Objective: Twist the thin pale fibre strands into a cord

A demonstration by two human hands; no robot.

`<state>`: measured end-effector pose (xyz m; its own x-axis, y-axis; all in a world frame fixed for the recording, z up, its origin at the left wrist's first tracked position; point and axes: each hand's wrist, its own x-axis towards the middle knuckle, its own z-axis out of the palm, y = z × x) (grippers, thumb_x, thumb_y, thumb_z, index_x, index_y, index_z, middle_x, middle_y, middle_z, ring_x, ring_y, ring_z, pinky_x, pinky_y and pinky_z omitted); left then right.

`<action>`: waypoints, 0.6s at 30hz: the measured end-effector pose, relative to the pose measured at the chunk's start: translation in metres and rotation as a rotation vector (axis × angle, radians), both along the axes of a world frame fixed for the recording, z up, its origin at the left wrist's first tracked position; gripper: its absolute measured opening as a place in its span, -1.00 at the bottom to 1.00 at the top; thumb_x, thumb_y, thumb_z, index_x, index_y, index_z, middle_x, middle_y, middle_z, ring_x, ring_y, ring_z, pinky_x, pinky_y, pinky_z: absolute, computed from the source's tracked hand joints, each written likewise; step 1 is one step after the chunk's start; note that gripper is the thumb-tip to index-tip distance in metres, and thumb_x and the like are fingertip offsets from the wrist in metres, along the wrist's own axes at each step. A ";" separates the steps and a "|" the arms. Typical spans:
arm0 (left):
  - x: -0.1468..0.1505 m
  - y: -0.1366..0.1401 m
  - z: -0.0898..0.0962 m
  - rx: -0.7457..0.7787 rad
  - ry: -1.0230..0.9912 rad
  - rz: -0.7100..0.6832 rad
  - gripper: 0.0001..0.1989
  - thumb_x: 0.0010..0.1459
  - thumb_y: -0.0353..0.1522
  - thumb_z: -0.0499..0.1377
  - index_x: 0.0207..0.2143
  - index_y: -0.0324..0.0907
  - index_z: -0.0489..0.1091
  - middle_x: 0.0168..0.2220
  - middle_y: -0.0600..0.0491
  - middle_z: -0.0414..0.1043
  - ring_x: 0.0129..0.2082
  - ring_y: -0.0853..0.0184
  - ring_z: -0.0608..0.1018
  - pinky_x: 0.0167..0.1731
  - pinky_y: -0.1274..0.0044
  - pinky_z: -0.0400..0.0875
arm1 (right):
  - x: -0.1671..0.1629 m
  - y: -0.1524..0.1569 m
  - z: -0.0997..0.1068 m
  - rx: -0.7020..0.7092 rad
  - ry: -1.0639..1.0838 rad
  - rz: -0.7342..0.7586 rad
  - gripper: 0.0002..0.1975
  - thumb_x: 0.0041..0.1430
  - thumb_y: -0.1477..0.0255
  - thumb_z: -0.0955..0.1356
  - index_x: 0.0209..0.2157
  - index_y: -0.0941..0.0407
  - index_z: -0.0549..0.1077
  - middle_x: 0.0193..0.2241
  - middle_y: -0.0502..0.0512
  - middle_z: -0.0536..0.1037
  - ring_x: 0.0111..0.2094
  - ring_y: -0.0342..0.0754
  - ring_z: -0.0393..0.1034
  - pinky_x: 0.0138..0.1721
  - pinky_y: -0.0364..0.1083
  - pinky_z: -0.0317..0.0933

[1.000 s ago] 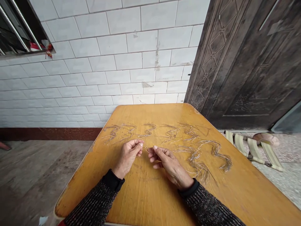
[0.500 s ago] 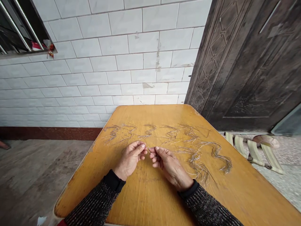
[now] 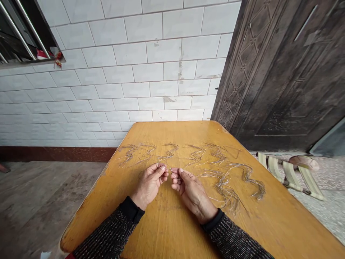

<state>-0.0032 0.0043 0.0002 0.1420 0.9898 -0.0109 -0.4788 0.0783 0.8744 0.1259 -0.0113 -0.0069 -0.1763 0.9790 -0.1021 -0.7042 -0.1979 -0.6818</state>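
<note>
Head view, left hand (image 3: 149,184) and right hand (image 3: 190,190), fingers pinching thin wire (image 3: 170,169), no writing.

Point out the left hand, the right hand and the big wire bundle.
left hand (image 3: 148,183), head view, back of the hand.
right hand (image 3: 190,189), head view, back of the hand.
big wire bundle (image 3: 228,187), head view, tangled middle.

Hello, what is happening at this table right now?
A person in dark knitted sleeves works at a yellow wooden table. The left hand and the right hand are close together, their fingertips pinching a thin strand between them. Behind the hands, small wavy bundles of similar thin fibres lie in a row, and a bigger loose bundle lies beside the right hand. What the strands are made of I cannot tell.
</note>
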 end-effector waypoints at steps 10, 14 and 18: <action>0.003 0.000 -0.001 -0.030 -0.045 0.018 -0.80 -0.15 -0.40 0.31 -0.43 -0.29 0.40 -0.45 0.08 0.35 -0.45 0.50 0.39 -0.44 0.66 0.28 | -0.002 0.000 -0.001 -0.003 0.053 -0.033 -0.75 -0.17 0.32 0.47 -0.46 0.20 0.47 -0.58 -0.01 0.45 -0.58 -0.27 0.29 -0.52 -0.28 0.27; 0.004 0.001 -0.002 -0.032 -0.046 0.018 -0.80 -0.15 -0.40 0.31 -0.43 -0.29 0.40 -0.46 0.08 0.36 -0.45 0.50 0.39 -0.44 0.67 0.28 | -0.003 0.000 -0.001 -0.019 0.055 -0.038 -0.77 -0.15 0.34 0.46 -0.47 0.20 0.47 -0.59 -0.01 0.45 -0.59 -0.27 0.30 -0.53 -0.29 0.27; 0.004 0.000 -0.002 -0.023 -0.028 0.021 -0.80 -0.15 -0.40 0.31 -0.43 -0.29 0.41 -0.45 0.08 0.37 -0.45 0.50 0.41 -0.41 0.65 0.30 | -0.004 0.000 -0.001 -0.044 0.095 -0.076 -0.80 -0.14 0.36 0.45 -0.47 0.20 0.47 -0.58 0.00 0.47 -0.58 -0.27 0.33 -0.51 -0.29 0.30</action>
